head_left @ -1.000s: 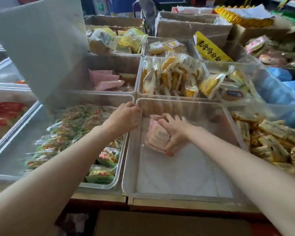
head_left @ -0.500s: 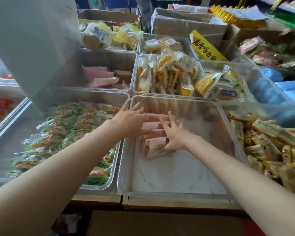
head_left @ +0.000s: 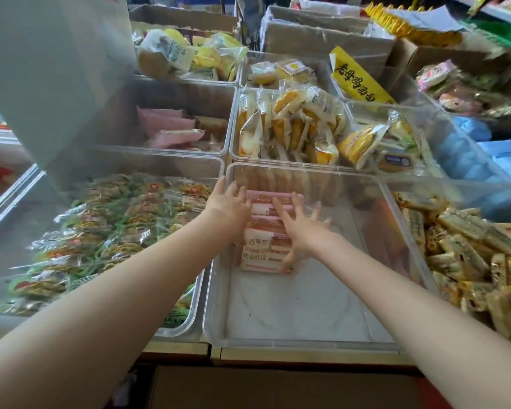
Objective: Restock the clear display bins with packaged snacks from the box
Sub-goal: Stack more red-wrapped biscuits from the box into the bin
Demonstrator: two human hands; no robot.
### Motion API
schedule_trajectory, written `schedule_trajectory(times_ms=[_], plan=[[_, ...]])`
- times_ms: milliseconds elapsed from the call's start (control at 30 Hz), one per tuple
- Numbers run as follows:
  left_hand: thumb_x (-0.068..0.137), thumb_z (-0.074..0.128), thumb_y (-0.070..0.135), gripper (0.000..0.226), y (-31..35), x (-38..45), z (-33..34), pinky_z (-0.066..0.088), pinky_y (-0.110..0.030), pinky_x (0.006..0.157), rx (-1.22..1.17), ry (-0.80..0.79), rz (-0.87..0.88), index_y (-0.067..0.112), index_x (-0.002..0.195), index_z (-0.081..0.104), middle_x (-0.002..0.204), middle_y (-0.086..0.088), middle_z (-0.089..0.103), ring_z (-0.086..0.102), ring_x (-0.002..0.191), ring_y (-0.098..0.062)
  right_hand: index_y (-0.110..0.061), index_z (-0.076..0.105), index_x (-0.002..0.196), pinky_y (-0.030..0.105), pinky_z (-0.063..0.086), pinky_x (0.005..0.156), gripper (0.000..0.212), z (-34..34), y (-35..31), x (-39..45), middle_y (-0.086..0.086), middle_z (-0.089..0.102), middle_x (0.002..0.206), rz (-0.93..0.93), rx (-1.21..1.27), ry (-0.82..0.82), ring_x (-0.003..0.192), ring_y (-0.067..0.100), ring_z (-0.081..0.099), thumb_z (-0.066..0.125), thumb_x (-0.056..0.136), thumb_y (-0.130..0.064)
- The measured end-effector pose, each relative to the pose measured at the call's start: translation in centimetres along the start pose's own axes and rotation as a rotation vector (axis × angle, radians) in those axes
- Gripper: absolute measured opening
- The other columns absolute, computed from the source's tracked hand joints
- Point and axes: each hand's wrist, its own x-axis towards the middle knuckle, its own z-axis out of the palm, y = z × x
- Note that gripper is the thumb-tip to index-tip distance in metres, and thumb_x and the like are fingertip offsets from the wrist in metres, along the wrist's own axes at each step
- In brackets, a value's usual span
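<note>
A clear display bin [head_left: 307, 339] stands front and centre. A short row of pink and white snack packets [head_left: 258, 255] stands in its far left part. My left hand [head_left: 229, 206] is over the left side of the row, fingers straight and spread, touching the packets. My right hand [head_left: 300, 228] lies over the right side of the row with fingers splayed, the thumb down against the front packet. Neither hand grips anything. A brown cardboard box [head_left: 278, 388] shows at the bottom edge, its contents hidden.
Green-wrapped snacks fill the bin on the left [head_left: 106, 228], its lid [head_left: 50, 69] raised. Brown bar packets [head_left: 472, 255] fill the right bin. Yellow bread packets [head_left: 289, 125] and pink packets [head_left: 168, 128] sit in bins behind. Cardboard boxes [head_left: 316, 33] stand at the back.
My right hand held a bundle of pink packets a second ago; they now stand in a row in the bin. Both hands have opened and spread over the row.
</note>
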Motion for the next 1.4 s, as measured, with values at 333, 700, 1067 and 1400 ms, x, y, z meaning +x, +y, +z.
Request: schedule_trajectory(times_ms=[333, 700, 1067, 1400], plan=[[0.086, 0.055, 0.053, 0.083, -0.7, -2.7, -0.9, -0.012, -0.056, 0.11, -0.053, 0.139, 0.007, 0.01, 0.148, 0.018, 0.157, -0.016, 0.005, -0.002, 0.146, -0.028, -0.026, -0.03, 0.142, 0.07, -0.001, 0.104, 0.13, -1.2, -1.7, -0.8, 0.016, -0.036, 0.147, 0.04, -0.014, -0.007, 0.134, 0.055, -0.019, 0.077, 0.07, -0.044], [0.087, 0.051, 0.026, 0.048, -12.3, -19.1, 0.5, 0.01, -0.04, 0.115, -0.466, 0.502, -0.158, 0.019, 0.134, 0.044, 0.139, -0.003, 0.043, 0.04, 0.129, -0.022, -0.006, 0.052, 0.122, 0.027, 0.041, 0.079, 0.037, -13.6, -18.4, -11.6, 0.013, 0.06, 0.119, -0.367, 0.308, 0.372, 0.107, 0.029, 0.056, 0.057, 0.088, -0.019], [0.084, 0.056, 0.02, 0.036, -36.6, -50.4, 29.6, 0.044, -0.04, 0.09, -0.784, 0.266, -0.615, 0.011, 0.119, 0.055, 0.119, -0.011, 0.052, 0.057, 0.107, -0.032, 0.0, 0.057, 0.115, 0.034, 0.04, 0.089, 0.036, -2.3, -66.3, -18.5, 0.019, 0.06, 0.118, -0.844, 0.259, 0.086, 0.112, 0.034, 0.055, 0.055, 0.089, -0.025], [0.088, 0.051, 0.014, 0.059, -44.0, -55.9, 43.1, 0.049, -0.04, 0.092, -0.676, -0.358, -0.416, 0.024, 0.142, 0.031, 0.137, -0.004, 0.043, 0.048, 0.121, -0.026, -0.018, 0.027, 0.146, 0.039, 0.04, 0.103, 0.066, 8.3, -78.6, -15.1, 0.015, 0.029, 0.15, -0.608, -0.229, -0.368, 0.133, 0.033, 0.036, 0.06, 0.088, -0.022]])
